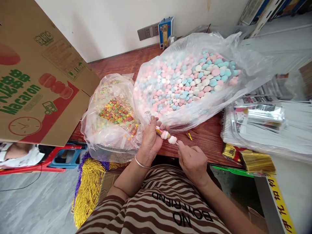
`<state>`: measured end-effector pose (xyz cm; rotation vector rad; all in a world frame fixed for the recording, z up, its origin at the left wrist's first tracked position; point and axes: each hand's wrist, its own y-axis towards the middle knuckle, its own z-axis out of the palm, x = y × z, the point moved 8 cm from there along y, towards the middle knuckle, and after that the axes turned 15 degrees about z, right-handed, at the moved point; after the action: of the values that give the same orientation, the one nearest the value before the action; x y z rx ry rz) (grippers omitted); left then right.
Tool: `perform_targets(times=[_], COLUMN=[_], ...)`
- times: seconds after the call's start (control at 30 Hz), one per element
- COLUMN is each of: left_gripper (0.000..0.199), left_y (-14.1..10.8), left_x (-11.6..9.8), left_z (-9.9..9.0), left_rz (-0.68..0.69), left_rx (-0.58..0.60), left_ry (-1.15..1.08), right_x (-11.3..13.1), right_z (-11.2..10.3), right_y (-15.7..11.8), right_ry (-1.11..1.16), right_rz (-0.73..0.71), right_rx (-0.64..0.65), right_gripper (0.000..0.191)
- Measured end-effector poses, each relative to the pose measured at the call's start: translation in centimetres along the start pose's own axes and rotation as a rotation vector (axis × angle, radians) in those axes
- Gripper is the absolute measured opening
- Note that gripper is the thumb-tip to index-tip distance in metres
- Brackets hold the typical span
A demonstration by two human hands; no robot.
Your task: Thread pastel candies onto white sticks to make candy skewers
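Observation:
My left hand [152, 136] is closed around a short strand of pink, white and yellow candies [168, 136], its fingers curled under it. A crinkled clear tip [148, 114] sticks up past the thumb. My right hand [192, 159] pinches the strand's other end, where a thin stem shows beside the last pale pink piece. Whether the strand sits on a cord, a stick or in a sleeve, I cannot tell. Just beyond my hands lies a large clear bag of pink, white and blue candies [190, 83]. Left of it, another clear bag holds small multicoloured ring candies [117, 110].
A cardboard box [56, 107] stands at the left of the wooden table [207, 143]. Yellow ties [190, 136] lie near my right hand. Gold twist-tie bundles [258, 162] and stacked packaging [292, 126] are on the right. Gold and purple bead strings [90, 188] hang below the table.

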<state>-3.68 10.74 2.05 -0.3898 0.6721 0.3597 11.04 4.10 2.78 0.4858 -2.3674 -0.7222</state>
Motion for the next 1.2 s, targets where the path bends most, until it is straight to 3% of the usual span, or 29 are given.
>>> perform_targets(times=[0.07, 0.13, 0.3, 0.37, 0.47, 0.57, 0.63, 0.7, 0.73, 0.8, 0.9, 1.0, 1.1, 1.2], left_gripper=[0.026, 0.027, 0.030, 0.035, 0.032, 0.029, 0.029, 0.029, 0.029, 0.030, 0.036, 0.041, 0.042, 0.038], left_y=[-0.3, -0.6, -0.8, -0.8, -0.7, -0.5, -0.6, -0.8, -0.9, -0.9, -1.0, -1.3, -1.6, -1.7], left_x=[0.4, 0.6, 0.4, 0.5, 0.1, -0.5, -0.7, -0.7, -0.7, -0.6, -0.6, -0.1, 0.4, 0.3], left_z=[0.0, -0.1, 0.1, 0.5, 0.9, 1.0, 1.2, 1.4, 1.5, 1.4, 1.4, 2.0, 2.5, 2.5], left_rz=[-0.002, 0.030, 0.124, 0.064, 0.035, 0.108, 0.139, 0.148, 0.144, 0.131, 0.110, 0.067, 0.021, 0.019], left_rx=[-0.004, 0.000, 0.092, 0.145, 0.161, 0.137, 0.160, 0.194, 0.208, 0.226, 0.249, 0.314, 0.368, 0.394], left_ry=[0.009, 0.016, 0.010, -0.019, -0.046, -0.025, -0.011, -0.002, 0.005, 0.026, 0.039, -0.002, -0.021, 0.012], right_x=[0.0, -0.5, -0.8, 0.0, -0.5, -2.3, -2.0, -1.4, -1.4, -1.9, -2.1, -0.8, 0.5, -0.2], right_z=[0.0, 0.2, 4.2, 4.7, 4.6, 2.5, 0.6, 0.0, 0.1, 1.1, 3.7, 4.9, 5.4, 5.5], right_y=[0.1, 0.3, -1.3, -1.8, -1.6, -0.4, 0.1, 0.3, 0.3, 0.3, -0.9, -1.9, -2.1, -1.8], right_ry=[0.031, 0.207, 1.147, 1.431, 1.405, 0.904, 0.548, 0.380, 0.386, 0.569, 1.093, 1.540, 1.723, 1.671], right_rz=[0.053, 0.214, 0.905, 1.059, 1.037, 0.757, 0.522, 0.385, 0.377, 0.477, 0.823, 1.100, 1.173, 1.156], right_rx=[0.005, 0.097, 0.713, 0.831, 0.771, 0.410, 0.188, 0.116, 0.141, 0.307, 0.687, 0.910, 0.996, 0.842], right_gripper=[0.027, 0.021, 0.034, 0.034, 0.029, 0.019, 0.016, 0.016, 0.016, 0.020, 0.030, 0.033, 0.031, 0.032])
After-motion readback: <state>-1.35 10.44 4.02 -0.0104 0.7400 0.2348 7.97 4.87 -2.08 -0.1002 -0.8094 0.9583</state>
